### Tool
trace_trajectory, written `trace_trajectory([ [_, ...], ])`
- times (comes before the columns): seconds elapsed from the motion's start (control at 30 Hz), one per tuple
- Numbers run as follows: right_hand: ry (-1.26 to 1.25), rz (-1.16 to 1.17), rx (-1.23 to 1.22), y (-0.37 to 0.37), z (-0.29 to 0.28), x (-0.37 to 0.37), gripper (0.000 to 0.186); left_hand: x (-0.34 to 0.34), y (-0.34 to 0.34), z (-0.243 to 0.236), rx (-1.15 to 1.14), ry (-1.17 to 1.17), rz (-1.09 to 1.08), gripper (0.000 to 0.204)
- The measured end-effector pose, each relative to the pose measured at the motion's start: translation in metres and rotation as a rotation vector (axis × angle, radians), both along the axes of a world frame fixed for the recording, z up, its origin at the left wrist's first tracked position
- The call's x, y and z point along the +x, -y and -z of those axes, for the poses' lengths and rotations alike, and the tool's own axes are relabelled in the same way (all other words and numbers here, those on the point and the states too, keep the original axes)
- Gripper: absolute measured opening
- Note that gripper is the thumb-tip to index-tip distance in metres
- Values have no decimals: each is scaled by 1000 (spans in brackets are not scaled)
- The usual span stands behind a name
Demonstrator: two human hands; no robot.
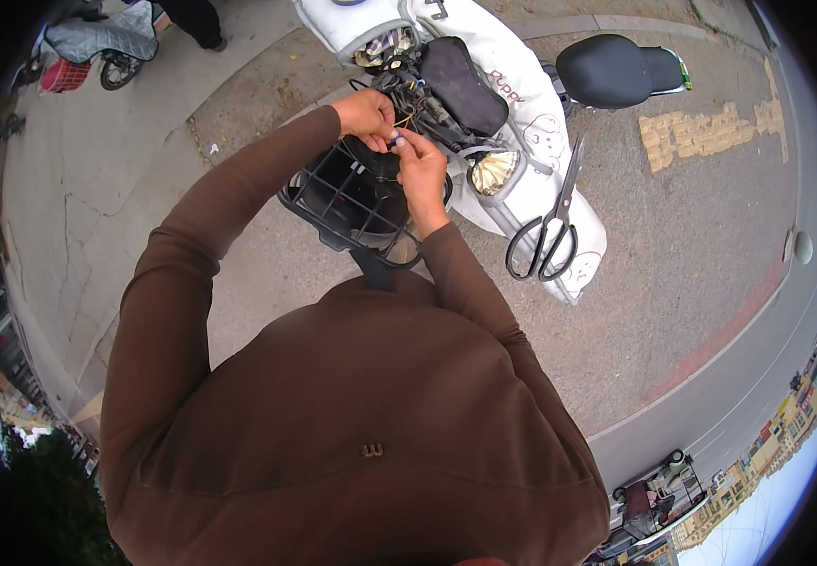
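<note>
My left hand (368, 117) and my right hand (421, 176) meet over the front of a scooter, both closed in pinches. Between their fingertips is a small blue piece (397, 141), too small to name, on thin wires. A yellow-green wire (405, 123) runs beside the fingers toward a tangle of dark cables (410, 94). Below my hands sits a black grid basket (321, 209). Large scissors (552, 226) with black handles lie spread on the white padded scooter cover (521, 203), to the right of my right hand.
A dark pouch (465, 85) lies on the cover beyond my hands. To the right, the cover has an opening with pale cream lining (495, 174). Another scooter's black seat (606, 72) stands at the far right. A covered bike (102, 42) and a person's leg (197, 21) are far left.
</note>
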State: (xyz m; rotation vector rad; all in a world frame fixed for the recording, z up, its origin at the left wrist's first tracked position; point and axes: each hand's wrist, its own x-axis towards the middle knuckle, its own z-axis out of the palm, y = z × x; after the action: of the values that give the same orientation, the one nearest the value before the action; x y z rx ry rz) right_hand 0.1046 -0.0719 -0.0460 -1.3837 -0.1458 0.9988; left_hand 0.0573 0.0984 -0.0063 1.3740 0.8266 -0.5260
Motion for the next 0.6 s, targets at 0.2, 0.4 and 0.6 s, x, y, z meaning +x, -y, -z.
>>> trace_trajectory([
  [0.2,-42,99,-51,0,-25,-1,11,-2,0,-2,-14,36,52,10],
  [0.4,-124,180,-26,1,-31,0,14,-3,-3,-3,-43,46,115,14],
  [0.6,-111,230,-10,-1,-35,0,11,-1,3,-3,52,35,169,13],
])
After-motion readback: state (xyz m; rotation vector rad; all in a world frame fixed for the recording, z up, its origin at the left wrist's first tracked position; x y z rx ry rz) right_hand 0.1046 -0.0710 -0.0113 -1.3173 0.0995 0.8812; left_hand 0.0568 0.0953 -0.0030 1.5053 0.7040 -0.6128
